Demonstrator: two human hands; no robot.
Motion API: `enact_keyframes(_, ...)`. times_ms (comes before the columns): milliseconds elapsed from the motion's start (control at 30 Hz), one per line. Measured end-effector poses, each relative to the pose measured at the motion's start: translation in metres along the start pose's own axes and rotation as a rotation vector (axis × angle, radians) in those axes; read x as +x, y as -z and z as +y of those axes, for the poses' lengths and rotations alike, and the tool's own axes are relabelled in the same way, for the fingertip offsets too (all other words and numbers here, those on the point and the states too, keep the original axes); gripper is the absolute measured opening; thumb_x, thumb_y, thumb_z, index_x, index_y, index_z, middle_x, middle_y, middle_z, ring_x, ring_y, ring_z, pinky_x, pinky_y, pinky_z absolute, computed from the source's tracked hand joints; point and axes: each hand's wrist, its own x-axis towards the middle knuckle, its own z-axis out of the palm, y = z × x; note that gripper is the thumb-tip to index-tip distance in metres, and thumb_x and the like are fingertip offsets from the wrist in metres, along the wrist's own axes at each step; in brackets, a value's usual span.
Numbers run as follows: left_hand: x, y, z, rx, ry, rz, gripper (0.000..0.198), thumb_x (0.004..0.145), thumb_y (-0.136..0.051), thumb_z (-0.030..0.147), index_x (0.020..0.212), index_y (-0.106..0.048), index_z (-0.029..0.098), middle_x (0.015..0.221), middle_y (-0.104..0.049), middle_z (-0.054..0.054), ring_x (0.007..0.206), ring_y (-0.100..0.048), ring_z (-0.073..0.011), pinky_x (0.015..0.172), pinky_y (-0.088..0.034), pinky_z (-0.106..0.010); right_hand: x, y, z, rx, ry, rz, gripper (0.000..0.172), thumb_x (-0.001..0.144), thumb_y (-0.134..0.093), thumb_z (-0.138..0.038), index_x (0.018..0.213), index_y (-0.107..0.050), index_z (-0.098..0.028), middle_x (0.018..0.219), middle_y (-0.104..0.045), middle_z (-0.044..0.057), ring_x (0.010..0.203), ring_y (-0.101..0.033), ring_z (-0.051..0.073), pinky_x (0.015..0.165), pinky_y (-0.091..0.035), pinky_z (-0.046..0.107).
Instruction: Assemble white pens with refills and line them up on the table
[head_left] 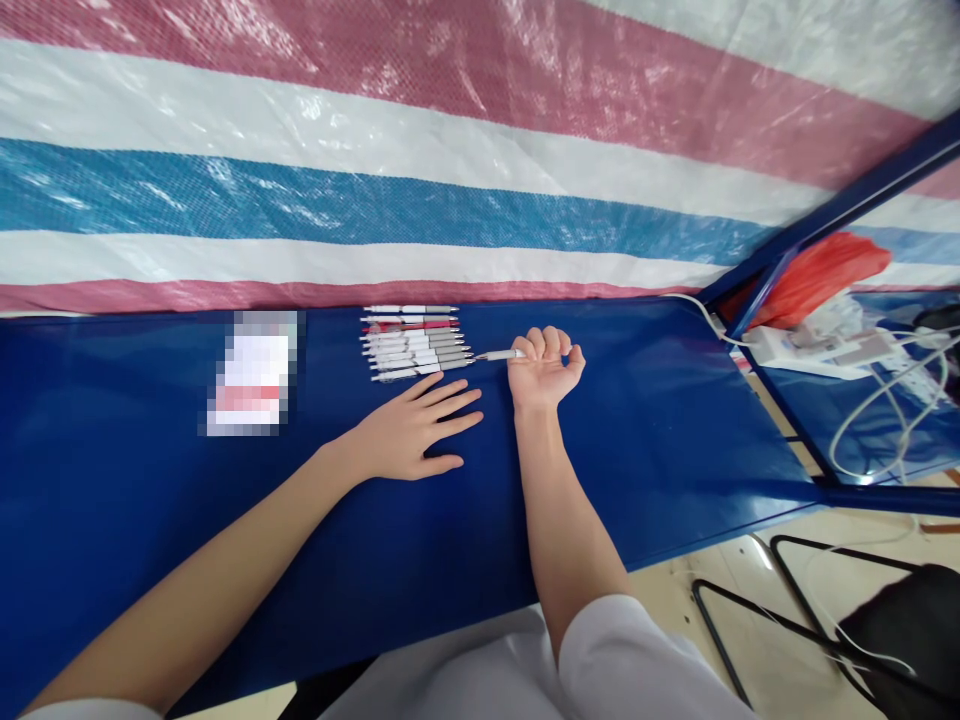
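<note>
Several pens lie side by side in a stack of rows on the blue table, mostly white and grey, with a red one among them. My left hand rests flat just below this row, fingers spread, holding nothing. To the right of the row, my right hand is turned palm up with its fingers curled around a white pen. The tip of that pen points left, toward the ends of the lower pens. The rest of its barrel is hidden in my fingers.
A blurred white card or paper lies left of the pens. Behind the table hangs a striped plastic sheet. A white power strip with cables and a red bag sit at the right, beyond a blue frame bar. A black chair stands lower right.
</note>
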Motion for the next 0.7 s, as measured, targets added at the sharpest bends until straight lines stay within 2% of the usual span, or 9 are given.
enact_keyframes(367, -0.0001, 0.0009, 0.0001, 0.043, 0.002, -0.032, 0.055, 0.094, -0.05, 0.046, 0.142, -0.048, 0.02, 0.153, -0.039, -0.011, 0.143, -0.032, -0.0317, 0.119, -0.015, -0.053, -0.0004, -0.0023, 0.0009, -0.003, 0.0, -0.004, 0.027, 0.082, -0.047, -0.031, 0.065, -0.028, -0.023, 0.057, -0.02, -0.008, 0.05, -0.022, 0.011, 0.046, -0.031, 0.024)
enact_keyframes(533, 0.0008, 0.002, 0.0021, 0.024, 0.004, 0.006, 0.053, 0.092, -0.055, 0.042, 0.14, -0.051, 0.02, 0.15, -0.044, -0.012, 0.14, -0.037, -0.0334, 0.118, -0.02, -0.054, -0.0028, -0.0062, -0.0009, -0.013, -0.015, -0.018, 0.03, 0.09, -0.044, -0.041, 0.067, -0.034, -0.023, 0.059, -0.022, -0.008, 0.05, -0.023, 0.011, 0.046, -0.03, 0.025)
enact_keyframes(700, 0.0006, 0.0029, 0.0056, 0.065, 0.013, 0.025, 0.049, 0.092, -0.055, 0.041, 0.136, -0.056, 0.019, 0.147, -0.048, -0.013, 0.137, -0.042, -0.0333, 0.116, -0.025, -0.055, -0.0057, -0.0062, -0.003, -0.029, -0.006, -0.041, 0.042, 0.092, -0.04, -0.057, 0.067, -0.037, -0.023, 0.058, -0.023, -0.008, 0.05, -0.022, 0.011, 0.045, -0.03, 0.024)
